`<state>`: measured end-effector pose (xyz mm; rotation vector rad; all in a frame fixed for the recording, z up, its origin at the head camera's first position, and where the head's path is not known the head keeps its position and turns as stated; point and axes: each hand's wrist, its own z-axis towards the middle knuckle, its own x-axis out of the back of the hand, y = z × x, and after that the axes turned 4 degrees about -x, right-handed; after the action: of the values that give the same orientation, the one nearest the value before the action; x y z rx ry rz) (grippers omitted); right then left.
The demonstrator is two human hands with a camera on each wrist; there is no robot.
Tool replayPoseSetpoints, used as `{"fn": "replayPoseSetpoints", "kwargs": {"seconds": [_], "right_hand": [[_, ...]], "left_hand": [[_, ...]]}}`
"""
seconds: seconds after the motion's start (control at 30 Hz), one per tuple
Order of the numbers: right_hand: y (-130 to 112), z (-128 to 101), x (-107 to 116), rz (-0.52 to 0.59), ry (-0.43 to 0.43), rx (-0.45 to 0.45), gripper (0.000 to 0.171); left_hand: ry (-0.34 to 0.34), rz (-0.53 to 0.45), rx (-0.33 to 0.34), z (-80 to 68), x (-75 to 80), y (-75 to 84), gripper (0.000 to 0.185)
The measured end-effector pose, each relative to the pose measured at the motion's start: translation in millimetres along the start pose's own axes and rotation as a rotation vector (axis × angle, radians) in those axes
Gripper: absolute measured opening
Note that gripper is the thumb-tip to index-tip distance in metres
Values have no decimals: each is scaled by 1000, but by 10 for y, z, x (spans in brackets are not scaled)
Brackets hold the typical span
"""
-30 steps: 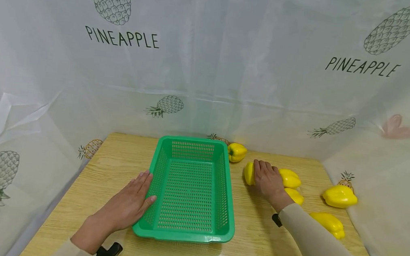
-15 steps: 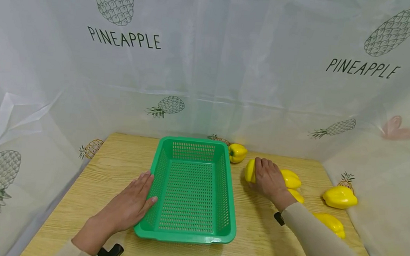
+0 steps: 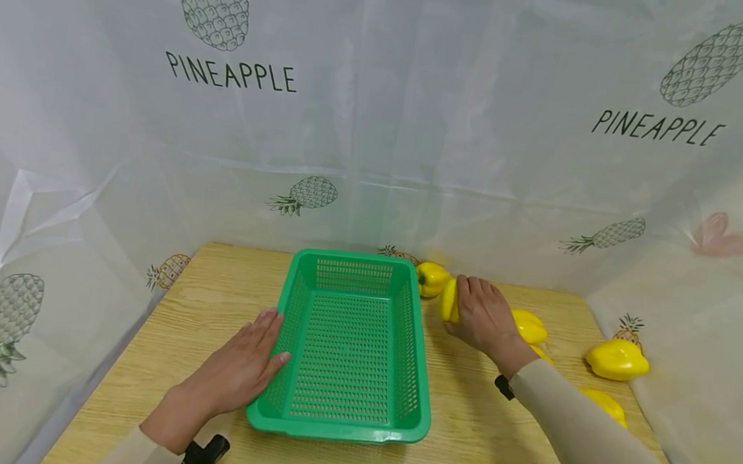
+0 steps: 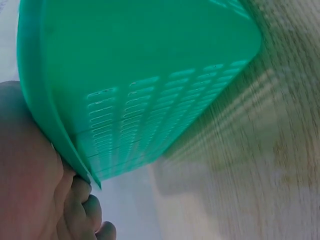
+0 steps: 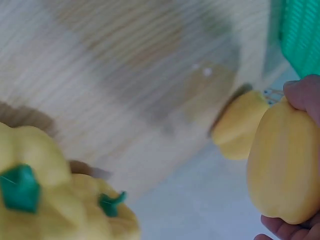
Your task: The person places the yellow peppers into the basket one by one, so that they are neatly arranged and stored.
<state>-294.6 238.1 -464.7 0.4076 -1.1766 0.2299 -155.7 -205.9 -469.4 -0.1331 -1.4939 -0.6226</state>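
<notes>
A green perforated basket [image 3: 340, 413] sits in the middle of the wooden table [image 3: 206, 299]. My left hand [image 3: 242, 368] lies flat against the basket's left wall [image 4: 150, 100], fingers straight. My right hand [image 3: 480, 317] grips a yellow bell pepper [image 3: 449, 301] and holds it a little above the table, just right of the basket's far right corner. In the right wrist view the held pepper [image 5: 285, 165] fills the right side, with fingers round it.
Another yellow pepper [image 3: 432, 277] lies by the basket's far right corner. Several more peppers [image 3: 617, 359] lie on the right part of the table, two with green stems [image 5: 20, 187] seen close up. A pineapple-print curtain [image 3: 382, 115] surrounds the table.
My right hand has lifted the yellow pepper off the table and carried it left and up toward the basket. The left hand stays on the basket's side.
</notes>
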Motion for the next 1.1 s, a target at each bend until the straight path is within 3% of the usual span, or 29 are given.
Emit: {"fn": "replayPoseSetpoints", "kwargs": {"seconds": [0.17,0.3,0.6,0.87,0.97,1.1], "right_hand": [[-79,204,175,-4,80,37,83],[-238,428,388,23,65,45,81],[-986,969,650,39,22,126,84],[-1620,1146,457,11,-97,173,89],[-1739,1126,320,-5,-154,187,89],[-1816,1071,162,2,-161,195,87]], "left_hand": [[6,33,-14,9,25,13,68],[-1,57,-18,19,37,28,65],[-5,84,-25,23,40,42,64],[-21,74,-7,40,-14,76,65],[-16,78,-12,52,-27,90,65],[-2,93,-28,56,-25,109,65]]}}
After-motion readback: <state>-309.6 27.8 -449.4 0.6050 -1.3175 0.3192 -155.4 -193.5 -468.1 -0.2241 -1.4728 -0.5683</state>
